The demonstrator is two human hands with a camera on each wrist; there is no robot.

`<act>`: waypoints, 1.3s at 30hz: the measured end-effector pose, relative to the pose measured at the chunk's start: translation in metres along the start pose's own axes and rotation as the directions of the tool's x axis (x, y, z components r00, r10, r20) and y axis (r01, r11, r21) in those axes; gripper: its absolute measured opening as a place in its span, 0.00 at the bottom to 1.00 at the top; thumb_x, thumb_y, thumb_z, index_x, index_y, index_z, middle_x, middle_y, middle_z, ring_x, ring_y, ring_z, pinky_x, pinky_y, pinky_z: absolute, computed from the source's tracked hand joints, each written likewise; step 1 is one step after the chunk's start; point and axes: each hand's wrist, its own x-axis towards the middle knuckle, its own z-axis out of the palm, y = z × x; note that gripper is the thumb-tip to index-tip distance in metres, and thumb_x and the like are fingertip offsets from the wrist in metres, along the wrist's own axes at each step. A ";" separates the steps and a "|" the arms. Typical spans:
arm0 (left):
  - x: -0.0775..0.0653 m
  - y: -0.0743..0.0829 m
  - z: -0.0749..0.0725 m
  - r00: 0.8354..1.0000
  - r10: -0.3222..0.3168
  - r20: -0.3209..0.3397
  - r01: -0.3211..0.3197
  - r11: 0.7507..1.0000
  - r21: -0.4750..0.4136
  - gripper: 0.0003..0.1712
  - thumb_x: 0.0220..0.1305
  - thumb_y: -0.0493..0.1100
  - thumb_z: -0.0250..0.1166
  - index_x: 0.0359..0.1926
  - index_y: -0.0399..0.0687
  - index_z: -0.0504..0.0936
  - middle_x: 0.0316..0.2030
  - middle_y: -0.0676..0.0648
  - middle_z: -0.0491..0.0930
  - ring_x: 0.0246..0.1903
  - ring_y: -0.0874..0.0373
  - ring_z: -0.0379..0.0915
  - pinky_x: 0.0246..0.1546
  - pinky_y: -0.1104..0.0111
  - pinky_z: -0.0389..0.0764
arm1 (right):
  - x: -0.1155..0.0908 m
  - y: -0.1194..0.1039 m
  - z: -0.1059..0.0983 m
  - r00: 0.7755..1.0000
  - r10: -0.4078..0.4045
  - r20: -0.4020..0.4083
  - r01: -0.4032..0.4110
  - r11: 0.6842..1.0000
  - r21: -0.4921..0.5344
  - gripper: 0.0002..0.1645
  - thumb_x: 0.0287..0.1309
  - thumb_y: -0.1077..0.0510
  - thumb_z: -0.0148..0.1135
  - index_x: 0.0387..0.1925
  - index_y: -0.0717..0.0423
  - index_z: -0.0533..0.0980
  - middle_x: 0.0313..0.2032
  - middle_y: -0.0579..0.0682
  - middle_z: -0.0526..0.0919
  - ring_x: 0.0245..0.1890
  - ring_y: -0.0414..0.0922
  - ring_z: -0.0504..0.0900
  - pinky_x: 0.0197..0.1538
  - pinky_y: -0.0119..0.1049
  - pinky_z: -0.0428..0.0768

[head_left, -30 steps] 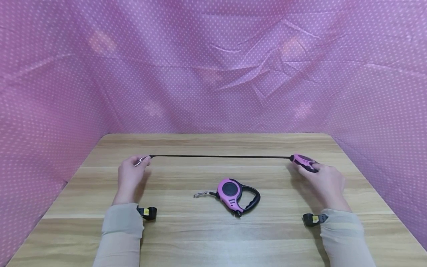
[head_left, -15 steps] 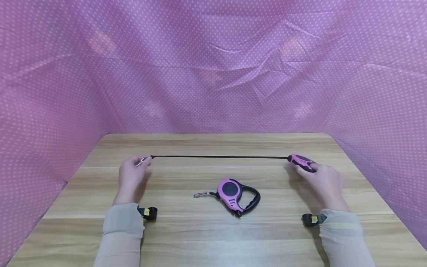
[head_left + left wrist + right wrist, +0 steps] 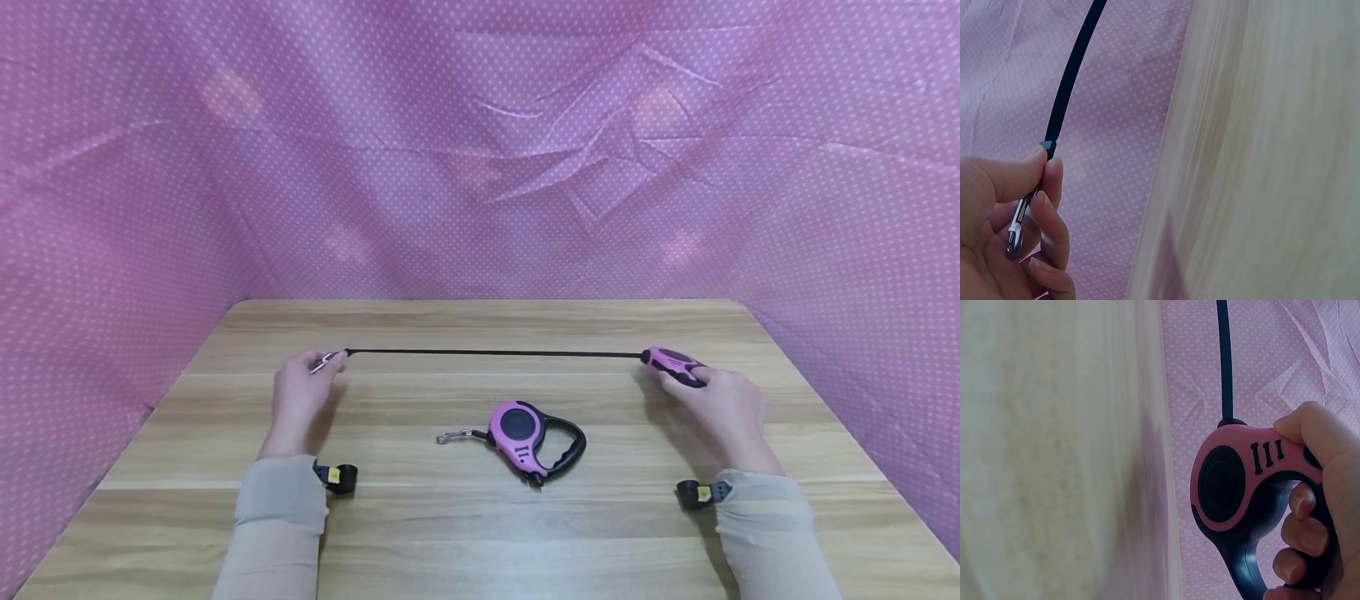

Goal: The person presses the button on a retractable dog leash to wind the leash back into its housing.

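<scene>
My right hand (image 3: 722, 408) grips the black handle of a pink retractable dog leash (image 3: 1266, 440), its fingers curled through the loop. From the case a black strap (image 3: 495, 352) runs taut to the left above the table. Its far end is pinched by my left hand (image 3: 302, 398), thumb and forefinger at the strap's end fitting. The strap's silver metal clip (image 3: 1016, 232) lies back along the palm. Between the hands and nearer to me, a second pink and black retractable leash (image 3: 517, 440) lies flat on the table, its handle loop to the right.
The wooden table (image 3: 480, 533) fills the lower half of the head view. Pink dotted cloth (image 3: 480, 167) hangs behind it and at both sides. The second leash's own clip (image 3: 453, 436) points left.
Both hands have drawn slightly toward each other, and the strap between them has grown shorter but stays straight. The leash on the table has not moved.
</scene>
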 end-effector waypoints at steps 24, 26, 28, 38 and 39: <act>0.000 0.004 0.004 1.000 0.006 0.028 -0.006 1.000 0.017 0.26 0.74 0.58 0.53 0.54 0.42 0.80 0.54 0.37 0.81 0.57 0.42 0.75 0.57 0.50 0.72 | -0.001 -0.007 -0.001 1.000 -0.011 0.011 0.010 0.998 0.059 0.35 0.59 0.27 0.57 0.33 0.54 0.84 0.33 0.64 0.87 0.27 0.55 0.81 0.26 0.39 0.67; 0.000 0.004 0.004 1.000 0.003 0.029 -0.003 1.000 0.019 0.26 0.74 0.58 0.53 0.54 0.43 0.80 0.54 0.37 0.81 0.57 0.42 0.75 0.57 0.50 0.72 | -0.001 -0.008 0.000 1.000 -0.002 0.018 0.001 0.997 0.075 0.35 0.59 0.27 0.56 0.33 0.53 0.85 0.33 0.63 0.87 0.27 0.54 0.81 0.26 0.38 0.68; 0.000 0.004 0.005 1.000 0.000 0.029 -0.001 1.000 0.020 0.26 0.74 0.58 0.53 0.54 0.43 0.80 0.54 0.37 0.81 0.57 0.43 0.75 0.57 0.50 0.72 | -0.001 -0.008 0.000 1.000 0.015 0.024 -0.017 0.995 0.095 0.35 0.59 0.26 0.56 0.32 0.53 0.85 0.33 0.62 0.88 0.28 0.53 0.81 0.26 0.37 0.68; 0.001 0.003 0.006 1.000 0.010 0.030 -0.011 0.999 0.031 0.25 0.74 0.58 0.53 0.53 0.43 0.82 0.54 0.38 0.82 0.58 0.42 0.74 0.57 0.50 0.72 | -0.002 -0.011 0.001 0.986 0.131 0.101 -0.148 0.972 0.184 0.46 0.49 0.17 0.55 0.37 0.53 0.86 0.36 0.61 0.88 0.31 0.51 0.80 0.31 0.38 0.69; 0.001 0.003 0.006 0.999 0.008 0.031 -0.009 1.000 0.029 0.25 0.74 0.58 0.53 0.53 0.43 0.82 0.54 0.38 0.82 0.58 0.42 0.74 0.57 0.49 0.72 | -0.002 -0.011 0.001 0.985 0.135 0.104 -0.152 0.970 0.189 0.46 0.48 0.17 0.55 0.38 0.53 0.86 0.37 0.61 0.88 0.31 0.51 0.81 0.31 0.38 0.69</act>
